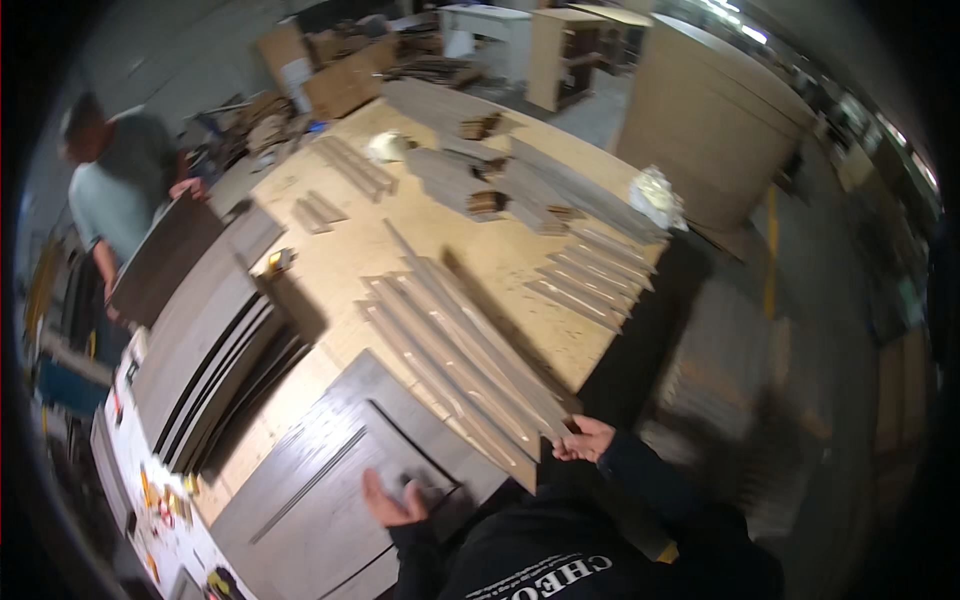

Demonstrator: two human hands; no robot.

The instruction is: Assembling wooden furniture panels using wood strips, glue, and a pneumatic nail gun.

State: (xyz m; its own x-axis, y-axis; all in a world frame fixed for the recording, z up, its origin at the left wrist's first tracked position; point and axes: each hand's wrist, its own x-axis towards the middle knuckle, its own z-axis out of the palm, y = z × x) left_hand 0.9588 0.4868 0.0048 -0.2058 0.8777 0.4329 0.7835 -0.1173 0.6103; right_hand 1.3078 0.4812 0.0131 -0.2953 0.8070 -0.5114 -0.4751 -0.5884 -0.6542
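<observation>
My right hand (pixel 585 440) is closed on the near end of a long grey-brown wooden strip (pixel 480 325), at the right edge of a pile of similar strips (pixel 430 345). That strip runs away from me over the pile. To the left, my left hand (pixel 395 500) hovers with fingers apart over a grey-brown panelled cabinet door (pixel 330 460) lying flat at the near table edge. Nothing shows in the left hand, which is slightly blurred. Both sleeves are dark.
A pale wooden table (pixel 350 240) carries short strips (pixel 595 275), dark boards (pixel 440 180) and a plastic bag (pixel 657 198). Stacked panels (pixel 200 350) stand left, where a co-worker (pixel 135 190) holds a board (pixel 168 258). A tall wrapped stack (pixel 705 115) stands beyond the table.
</observation>
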